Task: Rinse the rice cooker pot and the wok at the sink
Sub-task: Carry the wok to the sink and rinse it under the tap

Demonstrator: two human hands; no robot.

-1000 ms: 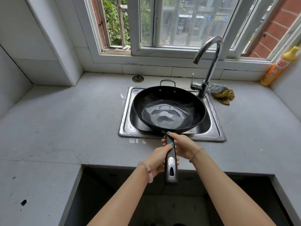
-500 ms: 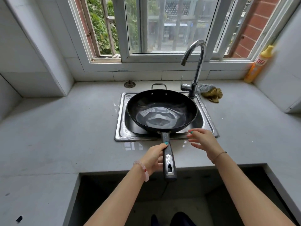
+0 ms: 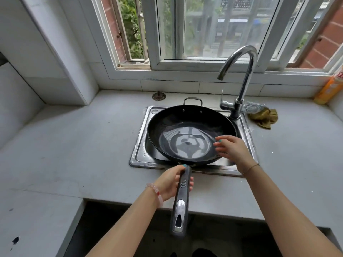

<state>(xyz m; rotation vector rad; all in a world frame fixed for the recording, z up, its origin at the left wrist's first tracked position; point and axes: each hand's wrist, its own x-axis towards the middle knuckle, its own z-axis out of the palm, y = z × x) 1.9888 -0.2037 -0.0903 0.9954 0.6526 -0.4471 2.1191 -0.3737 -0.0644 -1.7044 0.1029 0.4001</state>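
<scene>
Currently, left fingers (image 3: 191, 183) are wrapped round the wok handle (image 3: 181, 204) near its upper end, thumb on top; the left hand (image 3: 172, 184) grips firmly. Right fingers (image 3: 220, 144) are loosely extended and hold nothing; the right hand (image 3: 232, 151) hovers at the wok's right-hand rim, and contact with the rim cannot be judged.

The wok (image 3: 167, 127) sits over the sink (image 3: 137, 158), nearly filling the basin, with its long handle projecting back across the counter (image 3: 74, 145) edge. A shallow pool of water lies in its bottom, mirroring the window (image 3: 204, 34). The rice cooker pot is not in view.

Judgement: the wok rinse is the step in hand. Next move probably calls for the right hand either to swish the inside or to reach the tap lever (image 3: 225, 104), while the left tilts the wok to pour.

Surroundings: the faucet (image 3: 243, 75) arches over the wok's far right side; no stream is visible. A crumpled cloth (image 3: 263, 117) lies just right of the tap base, a yellow bottle (image 3: 328, 88) stands at the far right wall, and a small round metal disc (image 3: 158, 96) sits behind the sink.

Obstacles: the wok leaves little free basin room, so tipping risks spilling onto the counter; the spout hangs close above the rim.
</scene>
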